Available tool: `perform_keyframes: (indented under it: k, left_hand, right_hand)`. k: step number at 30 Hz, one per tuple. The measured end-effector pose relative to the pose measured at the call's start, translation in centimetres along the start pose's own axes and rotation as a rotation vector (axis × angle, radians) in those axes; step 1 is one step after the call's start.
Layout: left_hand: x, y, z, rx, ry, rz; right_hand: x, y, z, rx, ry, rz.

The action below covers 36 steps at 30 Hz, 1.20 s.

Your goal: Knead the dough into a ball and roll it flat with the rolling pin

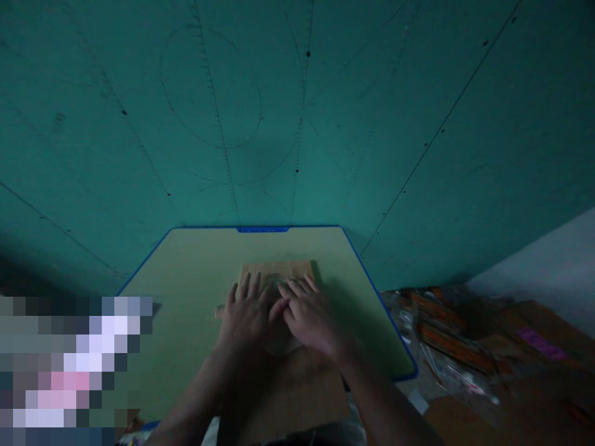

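A brown cardboard piece (288, 402) lies on the small folding table, running from the table's middle to the edge nearest me. My left hand (244, 316) rests on it with fingers stretched forward and spread. Beside it, my right hand (309, 313) also lies on the cardboard, fingers extended and slanting to the left. The two thumbs come close together in the middle. A pale rounded patch (281, 345) shows on the cardboard between the hands; what it is I cannot make out. My palms and forearms hide much of the cardboard.
The table (199, 254) has a blue rim and stands against a green wall (260, 124) with drawn lines. Cardboard boxes (511, 334) and clear plastic wrapping (465, 378) lie on the right. The lower left is blurred into blocks.
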<state>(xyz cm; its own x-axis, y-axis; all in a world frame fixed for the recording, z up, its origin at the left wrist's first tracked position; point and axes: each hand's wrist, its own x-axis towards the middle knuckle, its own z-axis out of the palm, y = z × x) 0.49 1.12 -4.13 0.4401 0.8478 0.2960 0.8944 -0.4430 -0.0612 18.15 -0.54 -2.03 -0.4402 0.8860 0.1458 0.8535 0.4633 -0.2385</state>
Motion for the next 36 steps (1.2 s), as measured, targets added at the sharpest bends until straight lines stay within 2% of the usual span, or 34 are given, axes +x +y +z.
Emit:
perform_keyframes:
  k: [3,6,8,12,14,16,19,25,28,32,36]
  left_hand:
    - [4.2,-0.8,-0.4,-0.016,-0.110,-0.098]
    - [4.8,-0.8,-0.9,-0.061,-0.106,-0.114]
    - [2.9,-0.4,-1.1,-0.096,-0.066,-0.052]
    - [-2.7,1.2,-1.0,-0.095,0.063,0.120]
    - [-4.7,1.9,-0.6,-0.058,0.153,0.121]
    - [-5.3,2.0,-0.1,-0.033,0.215,0.124]
    - [-3.4,1.2,0.4,-0.028,0.181,0.133]
    - [3.7,-1.4,1.5,-0.100,-0.102,0.016]
    - [5.6,-1.9,1.5,-0.131,-0.125,-0.007]
    - [6.4,-1.8,1.0,-0.083,-0.131,-0.070]
    - [5.0,-0.9,0.3,-0.025,-0.109,-0.078]
  right_hand:
    - [4.2,1.0,-0.6,-0.044,0.000,0.155]
    - [4.8,1.0,-0.2,-0.056,0.016,0.195]
    - [3.1,0.5,0.3,-0.047,0.051,0.164]
    - [-2.6,-1.1,1.1,-0.023,0.093,0.093]
    - [-4.6,-1.6,1.1,-0.019,0.071,0.081]
    - [-5.1,-1.5,0.8,-0.016,0.048,0.096]
    - [-3.0,-0.5,0.5,-0.017,0.032,0.102]
    - [4.4,2.6,0.8,-0.091,0.034,0.096]
    - [6.6,3.5,0.9,-0.101,0.030,0.124]
    - [7.3,3.5,0.7,-0.111,0.040,0.172]
    - [5.5,2.3,0.7,-0.119,0.085,0.161]
